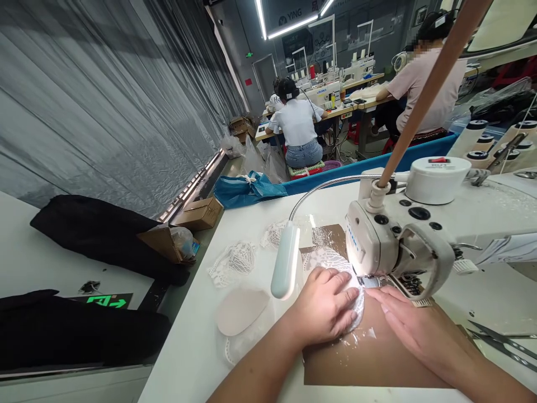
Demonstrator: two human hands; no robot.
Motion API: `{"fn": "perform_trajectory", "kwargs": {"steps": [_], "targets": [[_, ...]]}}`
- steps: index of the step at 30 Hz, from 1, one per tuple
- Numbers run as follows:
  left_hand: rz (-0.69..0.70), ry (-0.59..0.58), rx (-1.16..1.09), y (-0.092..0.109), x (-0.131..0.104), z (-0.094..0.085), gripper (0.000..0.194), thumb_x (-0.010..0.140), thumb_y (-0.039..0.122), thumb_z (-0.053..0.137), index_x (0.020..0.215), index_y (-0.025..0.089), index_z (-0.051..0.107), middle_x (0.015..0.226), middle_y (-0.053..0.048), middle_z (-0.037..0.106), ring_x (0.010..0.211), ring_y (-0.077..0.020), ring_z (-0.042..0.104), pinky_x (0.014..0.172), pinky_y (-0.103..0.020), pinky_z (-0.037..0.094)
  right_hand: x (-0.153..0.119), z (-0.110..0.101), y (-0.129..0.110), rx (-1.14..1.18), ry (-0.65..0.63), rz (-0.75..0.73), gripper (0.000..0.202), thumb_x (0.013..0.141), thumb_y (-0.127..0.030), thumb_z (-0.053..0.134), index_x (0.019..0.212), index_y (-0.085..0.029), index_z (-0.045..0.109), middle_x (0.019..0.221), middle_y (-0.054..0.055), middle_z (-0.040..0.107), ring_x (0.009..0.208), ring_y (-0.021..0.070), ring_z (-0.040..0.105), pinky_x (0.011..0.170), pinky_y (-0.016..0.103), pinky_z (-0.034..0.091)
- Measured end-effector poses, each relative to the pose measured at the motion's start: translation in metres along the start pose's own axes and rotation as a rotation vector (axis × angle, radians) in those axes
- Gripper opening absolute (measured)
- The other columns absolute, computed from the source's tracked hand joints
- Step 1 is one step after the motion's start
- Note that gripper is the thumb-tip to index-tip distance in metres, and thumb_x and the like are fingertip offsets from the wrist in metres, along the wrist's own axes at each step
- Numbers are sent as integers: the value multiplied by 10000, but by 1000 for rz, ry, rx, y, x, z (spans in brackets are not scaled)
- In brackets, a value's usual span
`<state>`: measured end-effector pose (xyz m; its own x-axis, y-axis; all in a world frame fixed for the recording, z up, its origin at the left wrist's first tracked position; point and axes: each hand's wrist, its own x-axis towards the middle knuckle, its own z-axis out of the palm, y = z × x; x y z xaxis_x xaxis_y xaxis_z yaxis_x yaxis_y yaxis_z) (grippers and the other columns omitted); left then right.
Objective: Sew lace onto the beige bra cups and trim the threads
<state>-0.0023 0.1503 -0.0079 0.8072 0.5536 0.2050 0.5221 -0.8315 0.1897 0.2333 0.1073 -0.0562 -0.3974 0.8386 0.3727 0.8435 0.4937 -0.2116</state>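
Observation:
A white lace piece (329, 259), rounded at its edge, lies under the presser foot (367, 281) of a white sewing machine (373, 238). My left hand (325, 305) presses on this lace from above, fingers spread and slightly bent. Just right of the needle area, my right hand (405, 319) rests nearly flat, its fingers stretched toward the presser foot and the lace edge. I cannot tell whether those fingertips touch the lace. Beneath both hands is a brown sheet (356, 364). My left hand and the machine head cover part of the lace.
More lace pieces (235, 263) and a beige oval pad (242, 310) lie left on the table. A lamp (286, 263) on a bendable neck hangs beside my left hand. Scissors (503, 341) lie at right, thread cones (470, 140) stand behind. Other people (297, 126) sit at machines farther back.

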Motion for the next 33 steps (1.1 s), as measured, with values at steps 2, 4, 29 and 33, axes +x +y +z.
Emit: {"fn": "perform_trajectory", "kwargs": {"steps": [2,4,29,33], "targets": [[40,3,-30,-1,-1,-1,341,956,395,479,1173,172,617,1244,-116,609,1061,-255,536,940,-426,415,0,-3,-1,-11,-1,30,383,909,-211,402,1169,-288,672,976,56,739,890,221,698,758,318,568],[72,8,-57,-2,-1,-1,342,958,410,480,1151,170,630,1252,-116,614,1071,-254,538,938,-418,417,-1,-3,-4,-16,-6,41,421,907,-196,380,1207,-297,658,983,58,736,874,224,697,727,316,566],[48,7,-206,-9,-4,0,179,910,330,563,909,163,626,999,-81,644,905,-205,564,818,-337,451,0,-12,-13,82,-69,-182,304,887,-81,365,996,-238,601,747,10,570,576,155,537,505,258,367],[13,-2,-142,-4,-2,2,148,901,298,580,859,161,617,911,-65,621,837,-188,531,754,-316,434,0,-12,-13,159,-91,-186,356,878,-74,380,1068,-251,622,790,22,593,635,167,552,549,268,396]]}}
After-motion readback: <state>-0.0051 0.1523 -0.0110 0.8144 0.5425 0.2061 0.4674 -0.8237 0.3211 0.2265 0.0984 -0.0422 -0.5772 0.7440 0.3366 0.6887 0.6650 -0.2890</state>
